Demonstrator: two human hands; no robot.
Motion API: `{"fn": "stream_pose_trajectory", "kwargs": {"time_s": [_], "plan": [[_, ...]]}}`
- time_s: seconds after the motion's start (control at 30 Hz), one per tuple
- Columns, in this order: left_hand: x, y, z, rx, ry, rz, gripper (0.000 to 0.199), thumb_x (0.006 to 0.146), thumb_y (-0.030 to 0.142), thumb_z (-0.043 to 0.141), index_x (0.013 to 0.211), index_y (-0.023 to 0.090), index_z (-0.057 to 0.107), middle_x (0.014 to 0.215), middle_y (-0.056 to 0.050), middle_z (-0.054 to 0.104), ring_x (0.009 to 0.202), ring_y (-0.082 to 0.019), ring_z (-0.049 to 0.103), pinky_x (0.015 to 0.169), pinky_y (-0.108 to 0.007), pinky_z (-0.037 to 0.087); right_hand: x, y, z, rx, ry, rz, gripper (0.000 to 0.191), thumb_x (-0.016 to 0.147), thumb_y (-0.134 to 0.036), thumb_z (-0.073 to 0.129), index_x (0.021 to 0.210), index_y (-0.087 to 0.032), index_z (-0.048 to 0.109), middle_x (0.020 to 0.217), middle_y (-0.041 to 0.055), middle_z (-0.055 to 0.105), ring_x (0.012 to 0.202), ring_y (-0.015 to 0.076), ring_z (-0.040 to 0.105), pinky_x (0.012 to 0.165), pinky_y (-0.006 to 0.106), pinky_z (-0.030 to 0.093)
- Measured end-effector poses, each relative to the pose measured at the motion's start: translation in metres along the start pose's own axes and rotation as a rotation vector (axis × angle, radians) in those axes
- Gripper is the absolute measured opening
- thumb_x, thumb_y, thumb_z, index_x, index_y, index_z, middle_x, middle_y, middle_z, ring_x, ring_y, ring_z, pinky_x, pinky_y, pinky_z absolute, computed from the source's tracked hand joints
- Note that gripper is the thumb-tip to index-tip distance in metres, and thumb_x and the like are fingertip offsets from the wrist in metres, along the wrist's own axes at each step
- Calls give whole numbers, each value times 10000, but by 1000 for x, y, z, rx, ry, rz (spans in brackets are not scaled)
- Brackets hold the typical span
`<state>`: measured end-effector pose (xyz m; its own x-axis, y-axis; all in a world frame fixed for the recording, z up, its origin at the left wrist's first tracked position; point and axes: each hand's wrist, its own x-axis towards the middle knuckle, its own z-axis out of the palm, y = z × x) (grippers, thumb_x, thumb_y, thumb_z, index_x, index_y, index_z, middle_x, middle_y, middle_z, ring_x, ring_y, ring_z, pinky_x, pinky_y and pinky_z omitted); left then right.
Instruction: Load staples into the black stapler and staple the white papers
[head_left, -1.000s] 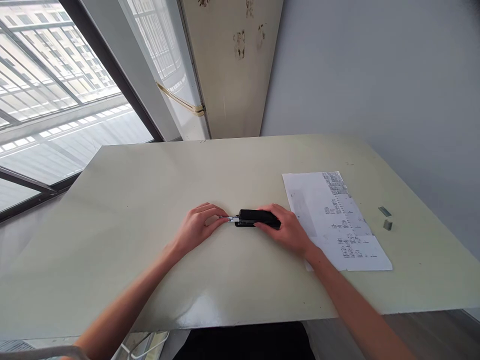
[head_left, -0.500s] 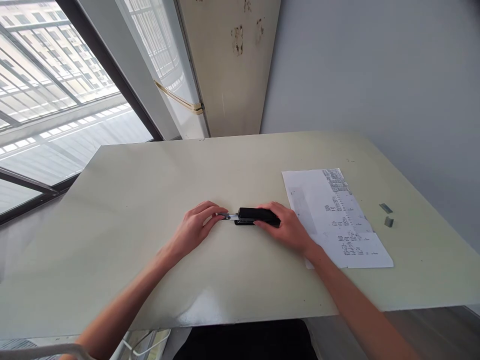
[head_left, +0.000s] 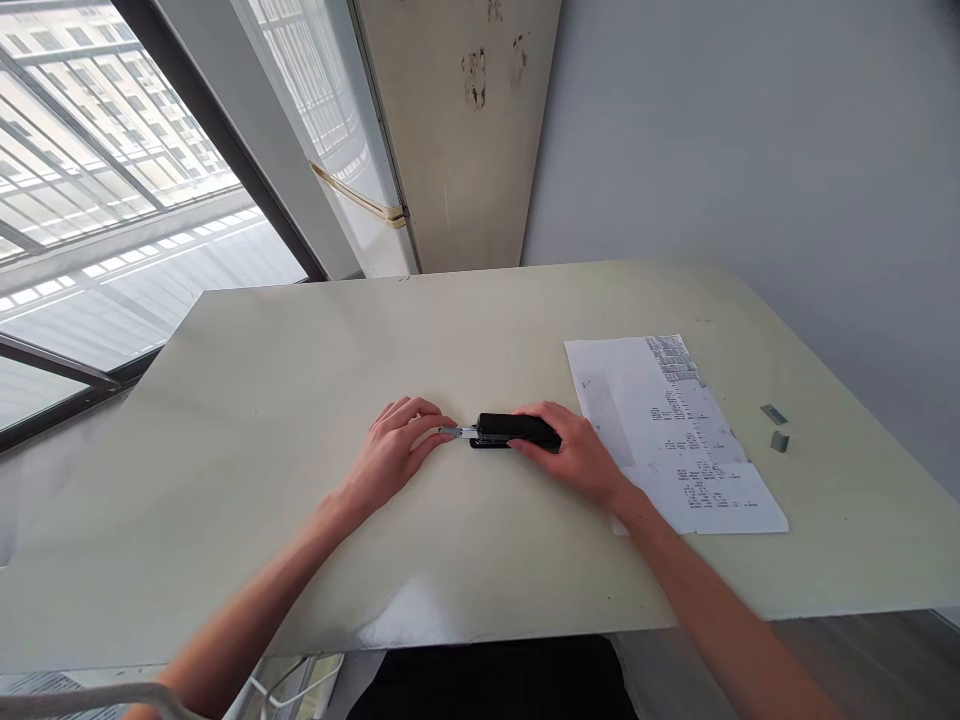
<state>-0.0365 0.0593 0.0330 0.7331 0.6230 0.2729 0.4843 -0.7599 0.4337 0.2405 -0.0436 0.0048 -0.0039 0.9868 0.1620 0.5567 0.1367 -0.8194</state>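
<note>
A black stapler (head_left: 517,426) lies on the table in front of me, with a narrow silver metal piece (head_left: 465,432) sticking out of its left end. My right hand (head_left: 570,445) is wrapped round the right part of the stapler's body. The thumb and fingers of my left hand (head_left: 401,445) pinch the outer end of that metal piece. My fingertips partly cover the piece, so its full shape is hidden.
Right of the stapler lies a printed sheet of paper (head_left: 675,430), partly under my right wrist. Two small greyish strips, perhaps staples, rest farther right: one strip (head_left: 774,413) behind the other strip (head_left: 779,441). The pale table (head_left: 337,350) reaches back towards a window and wall.
My left fingers have shifted slightly on the metal piece, and it looks straighter in line with the stapler. My right hand and the stapler stay almost where they were.
</note>
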Motion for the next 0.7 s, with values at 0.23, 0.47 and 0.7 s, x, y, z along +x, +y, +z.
{"fn": "stream_pose_trajectory", "kwargs": {"time_s": [0.23,0.47,0.7], "plan": [[-1,5,4,-47,-77,-112,293,1086,439,523,1182,271,743,1180,-59,678,959,-211,667,903,-378,541,0,2,1,1,1,-14,259,988,-461,683,1199,-311,666,1133,47,747,1014,264,702,859,409,573],[-1,-21,-9,-253,-148,-95,327,1037,510,602,1149,265,788,1087,-57,763,944,-208,711,799,-326,578,1,0,0,18,-4,-10,243,983,-449,684,1179,-307,671,1088,47,746,976,259,693,838,404,562],[12,-24,3,-449,-255,111,308,937,560,740,935,267,834,834,-42,785,787,-203,677,889,-396,546,2,-6,-6,158,-135,-6,219,926,-421,753,1093,-293,691,1083,30,739,915,223,675,773,357,533]]}}
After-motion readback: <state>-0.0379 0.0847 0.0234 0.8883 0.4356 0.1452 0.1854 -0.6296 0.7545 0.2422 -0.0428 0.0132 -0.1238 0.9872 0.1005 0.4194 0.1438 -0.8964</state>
